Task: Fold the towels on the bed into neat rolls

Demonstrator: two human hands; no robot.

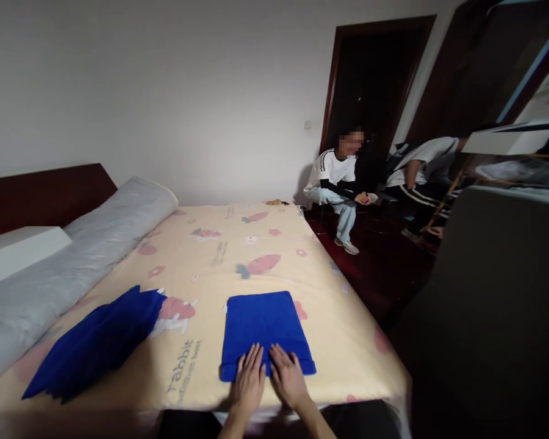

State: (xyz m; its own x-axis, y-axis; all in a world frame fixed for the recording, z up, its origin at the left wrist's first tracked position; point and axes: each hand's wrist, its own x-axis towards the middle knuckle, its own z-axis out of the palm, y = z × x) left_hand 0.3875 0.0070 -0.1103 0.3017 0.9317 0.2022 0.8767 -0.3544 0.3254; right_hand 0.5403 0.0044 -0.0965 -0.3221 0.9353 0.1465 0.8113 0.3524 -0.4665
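A blue cloth (265, 317) lies flat on the bed, with a narrow folded band along its near edge. My left hand (250, 376) rests on that band, left of its middle, fingers stretched out. Just to the right, my right hand (288, 373) lies on the same band with its fingers flat and slightly spread. Neither hand grips the cloth. A heap of crumpled blue cloth (100, 341) is on the bed at the left, apart from both hands.
The bed (348, 329) has a patterned cream sheet. A grey roll (123, 219) and a white box (22, 250) lie at its left. One person (332, 171) sits beyond the bed; another person (425, 161) bends over farther right. A dark panel (498, 292) stands at right.
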